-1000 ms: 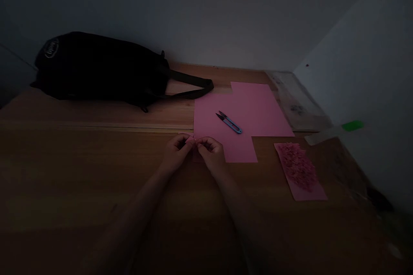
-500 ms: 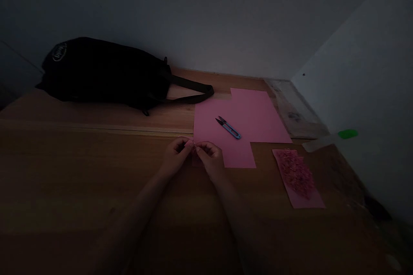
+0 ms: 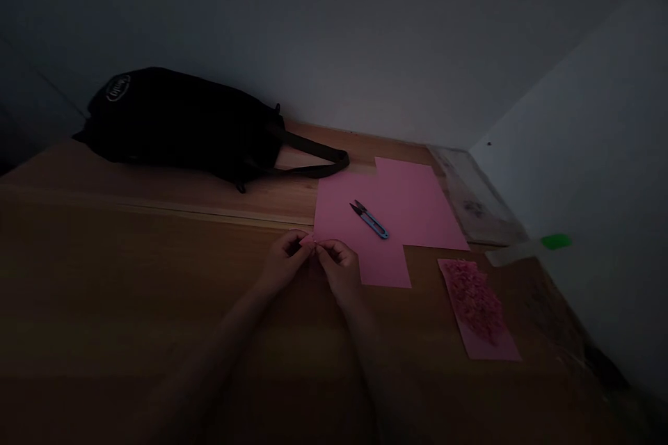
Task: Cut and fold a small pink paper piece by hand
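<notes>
In dim light my left hand (image 3: 283,263) pinches a small piece of pink paper (image 3: 307,240) between thumb and fingers. My right hand (image 3: 340,268) meets it there, its thumb and forefinger closed at the right edge of the same piece. Most of the piece is hidden by my fingers. Just beyond my hands lie pink paper sheets (image 3: 412,201) on the wooden table (image 3: 130,292). Blue thread snips (image 3: 369,220) rest on the sheets, their dark blades pointing to the upper left.
A black bag (image 3: 182,125) lies against the back wall, its strap reaching the sheets. At right, a heap of pink shreds (image 3: 474,299) sits on a pink rectangle (image 3: 490,349). A green-ended strip (image 3: 556,242) and clear plastic (image 3: 472,195) lie near the right wall.
The view has tilted slightly, so the things on the table appear a little lower. Both hands stay together at the small pink piece, with little visible finger movement.
</notes>
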Tool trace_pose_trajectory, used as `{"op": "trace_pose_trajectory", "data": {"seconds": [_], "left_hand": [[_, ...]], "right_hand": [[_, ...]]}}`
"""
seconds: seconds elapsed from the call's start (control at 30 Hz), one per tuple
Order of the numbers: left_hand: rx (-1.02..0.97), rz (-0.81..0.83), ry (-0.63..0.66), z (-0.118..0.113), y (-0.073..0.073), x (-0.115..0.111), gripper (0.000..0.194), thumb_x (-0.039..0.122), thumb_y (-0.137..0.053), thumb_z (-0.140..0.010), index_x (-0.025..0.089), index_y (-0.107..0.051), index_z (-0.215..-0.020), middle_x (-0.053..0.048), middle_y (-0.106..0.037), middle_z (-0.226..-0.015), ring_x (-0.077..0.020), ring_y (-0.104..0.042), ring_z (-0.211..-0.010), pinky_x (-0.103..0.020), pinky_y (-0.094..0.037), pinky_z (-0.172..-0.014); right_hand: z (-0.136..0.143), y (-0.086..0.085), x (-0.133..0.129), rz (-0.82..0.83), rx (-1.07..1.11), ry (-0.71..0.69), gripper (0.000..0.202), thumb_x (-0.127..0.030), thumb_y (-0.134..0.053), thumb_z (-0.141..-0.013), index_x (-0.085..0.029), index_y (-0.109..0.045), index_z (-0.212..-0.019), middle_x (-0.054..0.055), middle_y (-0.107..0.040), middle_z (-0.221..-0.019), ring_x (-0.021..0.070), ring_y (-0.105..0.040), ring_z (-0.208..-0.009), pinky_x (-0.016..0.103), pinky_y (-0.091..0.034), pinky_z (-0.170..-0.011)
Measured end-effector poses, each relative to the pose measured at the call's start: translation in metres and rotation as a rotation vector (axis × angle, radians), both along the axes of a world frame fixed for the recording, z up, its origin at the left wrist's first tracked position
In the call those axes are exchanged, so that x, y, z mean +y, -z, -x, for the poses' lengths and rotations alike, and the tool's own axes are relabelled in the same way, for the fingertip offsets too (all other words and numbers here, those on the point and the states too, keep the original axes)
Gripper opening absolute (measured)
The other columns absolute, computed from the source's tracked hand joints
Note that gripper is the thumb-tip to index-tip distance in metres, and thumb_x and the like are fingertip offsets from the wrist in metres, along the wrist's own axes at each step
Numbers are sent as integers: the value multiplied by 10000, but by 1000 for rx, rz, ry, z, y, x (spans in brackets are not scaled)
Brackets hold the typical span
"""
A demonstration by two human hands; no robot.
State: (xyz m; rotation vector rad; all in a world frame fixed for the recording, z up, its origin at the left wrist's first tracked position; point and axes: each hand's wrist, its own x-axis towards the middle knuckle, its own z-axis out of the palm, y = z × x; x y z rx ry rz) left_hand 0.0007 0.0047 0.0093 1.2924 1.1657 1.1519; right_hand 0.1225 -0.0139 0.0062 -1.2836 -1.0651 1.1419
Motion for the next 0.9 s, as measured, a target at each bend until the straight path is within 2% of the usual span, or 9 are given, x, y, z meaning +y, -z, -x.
{"op": "trace_pose_trajectory", "data": {"seconds": [0.37,0.57,0.73,0.9], "left_hand": [[10,17,-16,0,-5,-1,118,282,-603,-695,164,-601,-702,8,-586,-673,-124,-534,-648,-235,-424,-630],[-16,-2,-54,-1,-1,1,148,313,-597,-697,168,-617,-680,13,-595,-673,-121,-539,-663,-229,-422,-638],[-62,74,-86,-1,-4,0,164,330,-627,-672,167,-613,-690,9,-612,-676,-129,-555,-665,-244,-439,-655],[-46,81,-87,-1,-5,0,138,296,-640,-652,169,-609,-696,12,-603,-669,-127,-549,-658,-247,-433,-650]], "right_hand": [[1,1,0,-3,-2,10,124,-288,-591,-702,-172,-632,-712,-10,-618,-644,116,-546,-598,227,-431,-572],[0,1,2,-22,67,38,132,-307,-606,-697,-179,-639,-695,-17,-614,-612,116,-543,-575,233,-439,-567],[-1,4,1,-20,56,7,126,-294,-606,-705,-180,-653,-732,-7,-629,-654,120,-553,-602,241,-445,-592],[-1,2,0,-23,35,2,139,-304,-611,-699,-179,-653,-744,-2,-635,-672,121,-558,-618,242,-450,-609]]}}
